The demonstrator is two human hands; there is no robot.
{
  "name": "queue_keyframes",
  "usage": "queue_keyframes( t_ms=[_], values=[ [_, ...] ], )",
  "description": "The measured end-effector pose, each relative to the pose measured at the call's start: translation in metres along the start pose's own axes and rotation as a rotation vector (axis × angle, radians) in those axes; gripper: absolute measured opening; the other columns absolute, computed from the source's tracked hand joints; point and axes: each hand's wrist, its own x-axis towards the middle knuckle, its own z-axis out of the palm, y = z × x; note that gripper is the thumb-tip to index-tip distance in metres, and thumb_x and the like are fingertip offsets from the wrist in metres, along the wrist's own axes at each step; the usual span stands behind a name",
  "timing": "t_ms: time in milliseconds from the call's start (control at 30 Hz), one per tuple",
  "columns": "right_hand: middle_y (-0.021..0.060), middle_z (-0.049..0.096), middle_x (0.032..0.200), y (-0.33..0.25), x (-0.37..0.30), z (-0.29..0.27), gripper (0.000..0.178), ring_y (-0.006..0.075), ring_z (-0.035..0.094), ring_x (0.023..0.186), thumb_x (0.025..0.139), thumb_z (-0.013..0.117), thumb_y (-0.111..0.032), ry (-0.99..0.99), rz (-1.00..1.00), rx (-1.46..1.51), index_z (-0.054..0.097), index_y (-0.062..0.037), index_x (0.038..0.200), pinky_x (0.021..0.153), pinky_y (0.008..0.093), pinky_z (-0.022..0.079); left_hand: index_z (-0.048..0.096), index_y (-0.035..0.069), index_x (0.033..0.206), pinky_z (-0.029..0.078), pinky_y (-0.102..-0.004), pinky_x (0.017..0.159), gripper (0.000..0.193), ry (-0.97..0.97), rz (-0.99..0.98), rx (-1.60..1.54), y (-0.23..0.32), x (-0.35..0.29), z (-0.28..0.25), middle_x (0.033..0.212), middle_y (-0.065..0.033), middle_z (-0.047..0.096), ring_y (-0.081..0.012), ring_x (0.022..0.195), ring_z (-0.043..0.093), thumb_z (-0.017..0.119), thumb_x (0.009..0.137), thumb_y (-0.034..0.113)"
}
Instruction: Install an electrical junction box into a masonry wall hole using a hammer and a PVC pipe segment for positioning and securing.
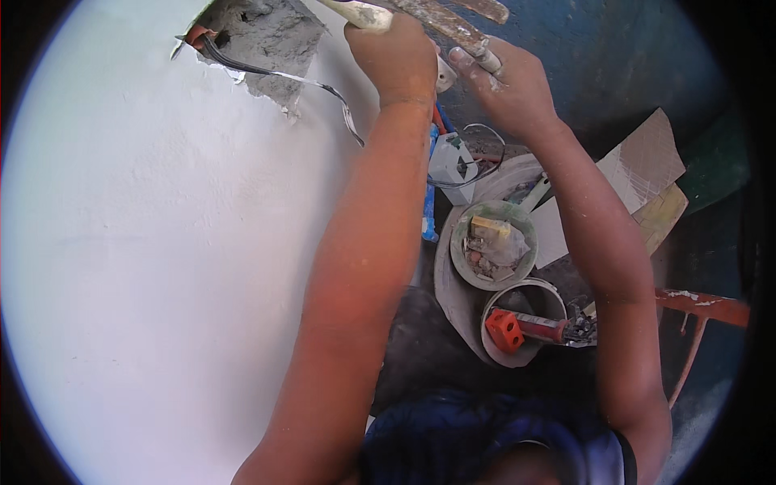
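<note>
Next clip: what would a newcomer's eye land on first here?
The big white plastered wall fills the left, with a broken hole at its top and a flat metal strip curving out of it. Both hands, left hand and right hand, are raised beside it gripping mortar-caked tools. Below sit two buckets of debris and tools.

A dark, dusty floor [420,347] carries a green plastic bowl of rubble [494,244], a white bucket [524,322] holding a red tool, and cardboard sheets [647,162].
</note>
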Motion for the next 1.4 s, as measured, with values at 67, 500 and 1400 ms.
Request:
queue_keyframes(
  t_ms=[67, 500, 1400],
  values=[
    [0.0101, 0.06, 0.064, 0.003, -0.021, -0.024, 0.032, 0.0271, 0.059, 0.063, 0.091, 0.059, -0.035, -0.049, 0.159, 0.018, 0.062, -0.0052, 0.079, 0.063, 0.0397, 0.046, 0.033, -0.011, 0.126, 0.053, -0.0333, 0.052, 0.057, 0.025, -1.006, -0.821, 0.047, -0.008, -0.012, 0.089, -0.0192, 0.054, -0.0223, 0.058, 0.059, 0.061, 0.08, 0.008],
    [-0.0037, 0.039, 0.057, -0.03, -0.075, -0.042, 0.052, 0.0048, 0.035, 0.047, 0.097, 0.043, -0.057, 0.387, 0.75, 1.046, 0.05, -0.0098, 0.076, 0.044, 0.0224, 0.031, 0.056, 0.0, 0.103, 0.049, -0.0296, 0.06, 0.024, -0.848, -0.393, -0.032, 0.149, 0.102, -0.083, 0.077, -0.0043, 0.056, -0.013, 0.065, 0.057, 0.053, 0.093, 0.022],
    [0.0041, 0.051, 0.067, -0.057, -0.095, -0.017, 0.058, 0.015, 0.05, 0.061, 0.093, 0.047, -0.06, -0.104, 0.808, 1.215, 0.058, -0.0042, 0.088, 0.065, 0.034, 0.046, 0.064, 0.001, 0.116, 0.05, -0.0387, 0.079, 0.032, -1.278, 0.385, 1.393, 0.183, 0.172, -0.14, 0.098, -0.0208, 0.068, -0.0279, 0.084, 0.066, 0.061, 0.088, 0.017]
  ],
)
